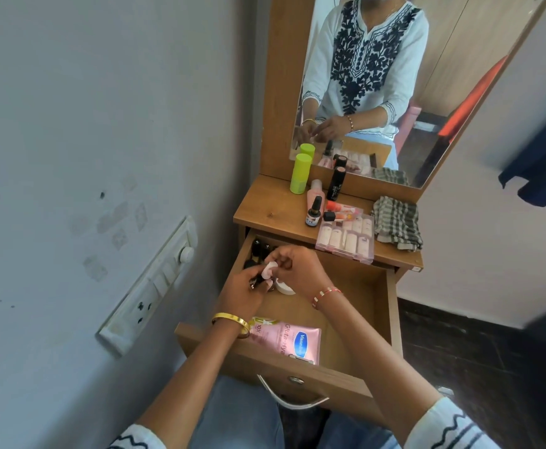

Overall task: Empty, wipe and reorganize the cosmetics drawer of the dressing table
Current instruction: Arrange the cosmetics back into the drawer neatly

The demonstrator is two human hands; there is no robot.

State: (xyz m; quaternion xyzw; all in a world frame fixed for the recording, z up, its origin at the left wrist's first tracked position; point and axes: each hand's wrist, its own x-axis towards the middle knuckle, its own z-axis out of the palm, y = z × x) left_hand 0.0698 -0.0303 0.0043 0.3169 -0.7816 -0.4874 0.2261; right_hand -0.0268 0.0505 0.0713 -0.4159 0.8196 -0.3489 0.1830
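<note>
I hold both my hands over the open drawer (385, 306) of the dressing table (265, 212). My left hand (242, 296) has its fingers curled around a small dark item (255, 281); I cannot tell exactly what it is. My right hand (297, 270) pinches a small pale pink piece (269, 269) between thumb and fingers, just beside the left hand. Under my hands, in the far left corner of the drawer, stand some dark bottles (258, 249), and a white round container (286, 288) lies near them. A pink Vaseline tube (292, 343) lies at the front of the drawer. On the tabletop stand 1 green bottle (300, 173), a black tube (336, 184), a small nail polish bottle (314, 211), a clear box of nail tips (346, 238) and a striped cloth (396, 226).
</note>
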